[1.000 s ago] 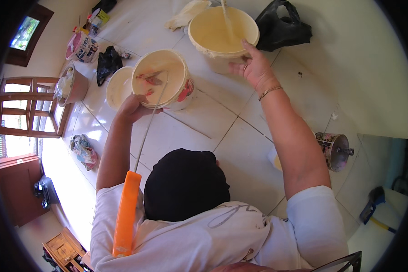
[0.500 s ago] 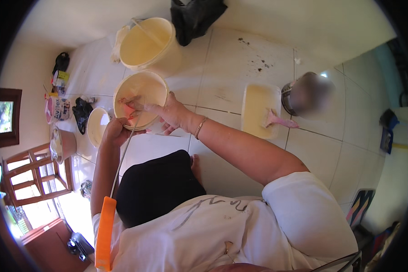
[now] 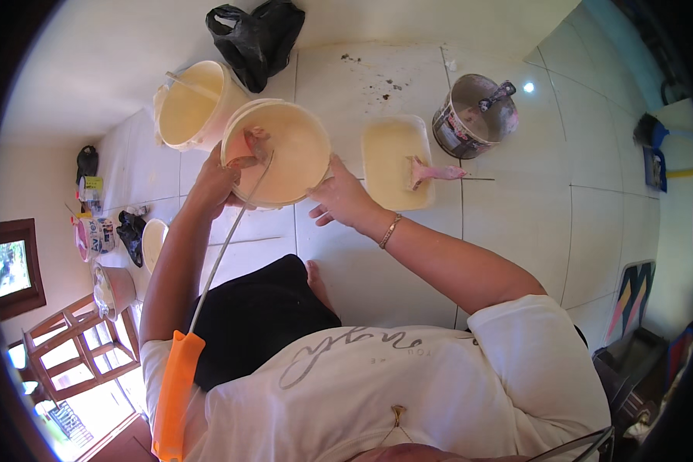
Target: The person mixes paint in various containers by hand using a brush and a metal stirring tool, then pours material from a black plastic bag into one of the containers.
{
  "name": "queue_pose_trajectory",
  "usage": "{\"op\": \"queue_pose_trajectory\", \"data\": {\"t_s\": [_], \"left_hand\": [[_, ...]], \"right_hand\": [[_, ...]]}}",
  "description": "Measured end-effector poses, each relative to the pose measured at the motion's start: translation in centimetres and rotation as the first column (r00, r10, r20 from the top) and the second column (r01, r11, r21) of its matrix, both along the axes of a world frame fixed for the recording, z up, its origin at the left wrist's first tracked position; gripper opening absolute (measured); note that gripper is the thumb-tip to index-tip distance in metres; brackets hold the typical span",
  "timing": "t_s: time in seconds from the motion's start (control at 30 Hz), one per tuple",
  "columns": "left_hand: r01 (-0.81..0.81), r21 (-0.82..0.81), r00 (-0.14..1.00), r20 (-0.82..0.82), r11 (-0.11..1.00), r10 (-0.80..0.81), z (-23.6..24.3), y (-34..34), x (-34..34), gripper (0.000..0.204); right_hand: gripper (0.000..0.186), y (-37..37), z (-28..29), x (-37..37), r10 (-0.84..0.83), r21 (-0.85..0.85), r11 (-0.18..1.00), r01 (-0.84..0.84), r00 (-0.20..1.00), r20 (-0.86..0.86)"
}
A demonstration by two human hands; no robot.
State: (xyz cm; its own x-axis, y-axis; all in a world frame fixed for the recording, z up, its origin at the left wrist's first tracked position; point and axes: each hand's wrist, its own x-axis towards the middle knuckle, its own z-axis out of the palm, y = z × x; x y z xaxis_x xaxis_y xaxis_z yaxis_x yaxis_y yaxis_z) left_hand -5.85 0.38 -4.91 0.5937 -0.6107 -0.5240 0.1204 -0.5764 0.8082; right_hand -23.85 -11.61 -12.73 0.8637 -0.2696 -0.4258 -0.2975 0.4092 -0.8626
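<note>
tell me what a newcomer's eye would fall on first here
Probably the bright orange handle at the lower left, its thin rod reaching up over a cream bucket. The left hand grips that bucket's left rim, with the right hand at its right side. Farther right, a pink brush juts over the edge of a pale tray.

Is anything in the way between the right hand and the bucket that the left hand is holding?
Nothing visible stands between the right hand and the bucket; its fingers are right by the rim. The orange-handled rod crosses the opening farther left, near the left hand.
</note>
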Motion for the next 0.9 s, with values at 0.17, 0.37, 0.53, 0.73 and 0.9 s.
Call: {"op": "queue_pose_trajectory", "data": {"t_s": [0.17, 0.37, 0.53, 0.73, 0.9], "left_hand": [[0.061, 0.064, 0.990, 0.125, 0.996, -0.069, -0.2, -3.7, -0.7, 0.060], [0.157, 0.098, 0.977, 0.128, 0.983, -0.169, 0.7, -5.3, -1.0, 0.064], [0.094, 0.085, 0.995, 0.015, 0.992, -0.096, 1.0, -5.8, -1.8, 0.067], [0.120, 0.070, 0.989, 0.078, 0.990, -0.125, 1.0, -6.8, -2.3, 0.055], [0.144, 0.104, 0.973, 0.166, 0.984, -0.160, 0.2, -7.1, -2.0, 0.051]], "right_hand": [[0.047, -3.5, -2.3, -1.8, -0.090, 0.074, 0.993, 0.090, 0.996, -0.004], [0.028, -7.7, -4.5, -2.0, -0.184, 0.170, 0.966, 0.195, 0.980, -0.081], [0.024, -9.0, -4.2, -1.7, -0.157, 0.172, 0.970, 0.171, 0.983, -0.097], [0.022, -10.9, -3.9, -2.4, -0.130, 0.125, 0.981, 0.146, 0.983, -0.129], [0.022, -11.9, -4.0, -2.5, -0.103, 0.189, 0.972, 0.136, 0.979, -0.176]]}}
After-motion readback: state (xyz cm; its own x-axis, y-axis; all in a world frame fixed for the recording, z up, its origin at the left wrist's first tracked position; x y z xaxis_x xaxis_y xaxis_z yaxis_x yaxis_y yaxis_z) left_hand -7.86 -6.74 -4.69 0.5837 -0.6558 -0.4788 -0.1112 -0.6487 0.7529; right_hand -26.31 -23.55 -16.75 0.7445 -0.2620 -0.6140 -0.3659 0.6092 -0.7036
